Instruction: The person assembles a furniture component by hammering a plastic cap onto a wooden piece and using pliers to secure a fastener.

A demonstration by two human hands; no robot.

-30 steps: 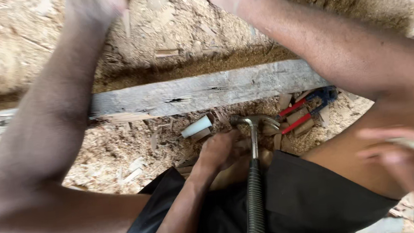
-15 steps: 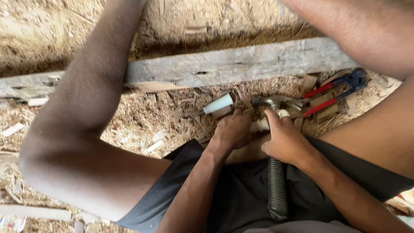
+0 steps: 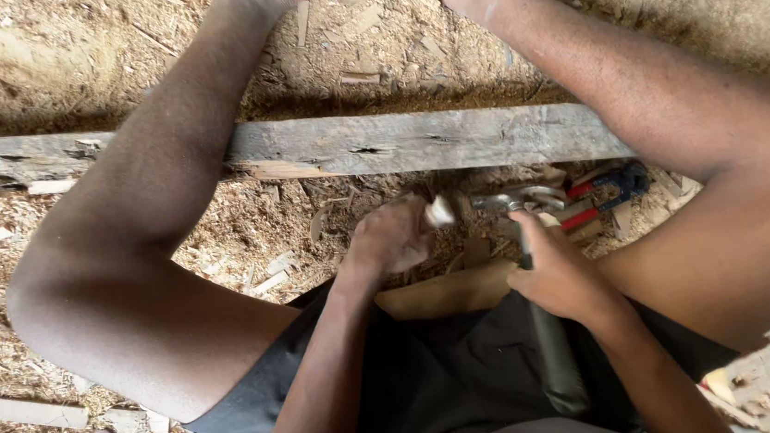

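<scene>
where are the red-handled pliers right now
In the head view, the red-handled pliers lie on the sawdust at right, just below the weathered plank, beside the hammer head above the right hand.

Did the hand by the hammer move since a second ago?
Yes. The right hand came in from the side onto the hammer, below the grey plank.

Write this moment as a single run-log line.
left hand: shut on small white piece | right hand: shut on hammer | plank: across sawdust | pliers: beside hammer

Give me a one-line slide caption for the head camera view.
Seated on sawdust behind a weathered plank, right hand grips a hammer; left hand holds a small pale piece.
</scene>
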